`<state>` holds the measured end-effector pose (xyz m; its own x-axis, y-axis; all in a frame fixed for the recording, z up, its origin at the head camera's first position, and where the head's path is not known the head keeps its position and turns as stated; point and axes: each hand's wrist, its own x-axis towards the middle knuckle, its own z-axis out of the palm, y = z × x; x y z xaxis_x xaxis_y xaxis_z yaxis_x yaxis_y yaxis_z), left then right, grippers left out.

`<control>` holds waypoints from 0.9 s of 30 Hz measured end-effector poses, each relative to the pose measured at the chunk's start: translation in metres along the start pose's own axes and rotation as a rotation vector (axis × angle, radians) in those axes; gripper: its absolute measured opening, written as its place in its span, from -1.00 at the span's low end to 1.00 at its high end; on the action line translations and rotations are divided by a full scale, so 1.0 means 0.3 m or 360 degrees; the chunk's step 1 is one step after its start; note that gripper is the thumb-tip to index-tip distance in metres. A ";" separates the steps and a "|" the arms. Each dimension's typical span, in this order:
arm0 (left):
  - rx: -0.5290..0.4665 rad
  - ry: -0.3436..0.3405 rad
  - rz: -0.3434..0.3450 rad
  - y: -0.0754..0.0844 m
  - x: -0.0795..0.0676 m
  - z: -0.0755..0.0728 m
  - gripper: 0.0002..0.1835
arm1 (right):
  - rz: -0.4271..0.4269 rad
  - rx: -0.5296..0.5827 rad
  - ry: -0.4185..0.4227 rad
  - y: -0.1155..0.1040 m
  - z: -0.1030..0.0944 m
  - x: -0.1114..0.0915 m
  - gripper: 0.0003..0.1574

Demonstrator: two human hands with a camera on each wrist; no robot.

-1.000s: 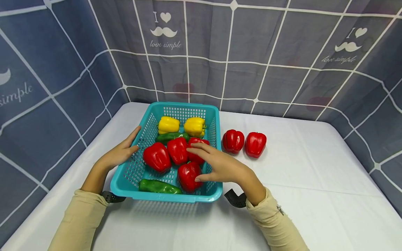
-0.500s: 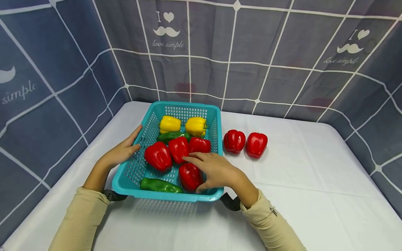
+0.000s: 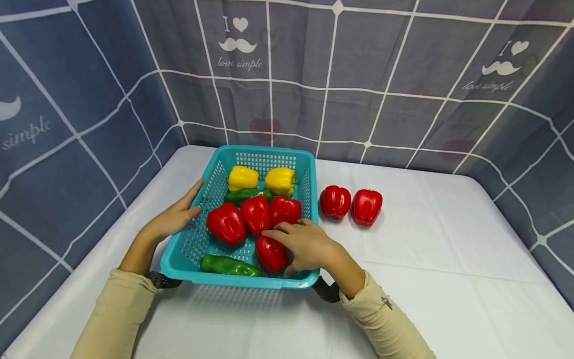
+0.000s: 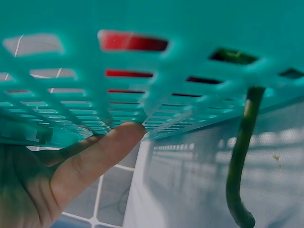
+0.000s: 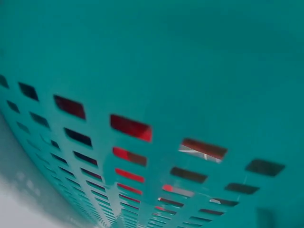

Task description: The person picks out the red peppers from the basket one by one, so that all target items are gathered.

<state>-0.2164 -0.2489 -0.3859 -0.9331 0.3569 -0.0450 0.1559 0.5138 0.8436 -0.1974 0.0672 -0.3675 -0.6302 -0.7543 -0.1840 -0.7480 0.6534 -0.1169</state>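
Observation:
A teal plastic basket with slotted walls stands on the white table. My left hand lies along its left side, straight fingers touching the wall; the left wrist view shows the thumb against the outside. In the basket's near right corner, my right hand holds a red bell pepper, fingers over its top and thumb at its near side. Other red bell peppers, two yellow bell peppers and two long green peppers lie around it. The right wrist view shows mostly basket wall, hiding the hand.
Two red bell peppers sit side by side on the table, right of the basket. A grey checked curtain encloses the back and sides. A curved green stem pokes through the basket wall in the left wrist view.
My right hand has come down and towards me, from above the peppers onto the near right red bell pepper, and its fingers have closed round it. The left hand stays at the basket's side.

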 end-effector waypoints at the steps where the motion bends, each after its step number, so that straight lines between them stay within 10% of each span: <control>1: -0.0001 0.0000 0.0000 0.000 -0.002 0.000 -0.21 | 0.0005 -0.0001 -0.0004 -0.001 0.000 0.001 0.14; 27: -0.0006 0.0003 0.0001 0.007 -0.001 -0.003 -0.21 | -0.0031 0.0066 0.0139 0.012 0.001 0.014 -0.09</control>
<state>-0.2160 -0.2487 -0.3837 -0.9337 0.3555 -0.0434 0.1551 0.5106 0.8457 -0.2027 0.0664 -0.3691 -0.6328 -0.7683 -0.0960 -0.7521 0.6394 -0.1599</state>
